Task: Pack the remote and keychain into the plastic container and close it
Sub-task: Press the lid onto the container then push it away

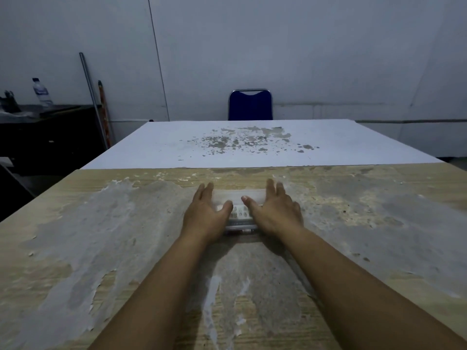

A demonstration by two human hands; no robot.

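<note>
A clear plastic container (240,198) lies on the worn wooden table (101,236), its lid down on top. Through the lid I see the remote (240,213) with its rows of buttons. The keychain is not visible. My left hand (206,213) lies flat against the container's left side, thumb on the lid. My right hand (275,210) presses on the right side, thumb on the lid too. Both hands' fingers reach toward the far edge and look blurred.
A white table (252,145) with flaked paint adjoins the far edge. A blue chair (250,104) stands behind it. At the left, a dark counter (38,127) carries a water bottle (41,93); poles (93,97) lean on the wall.
</note>
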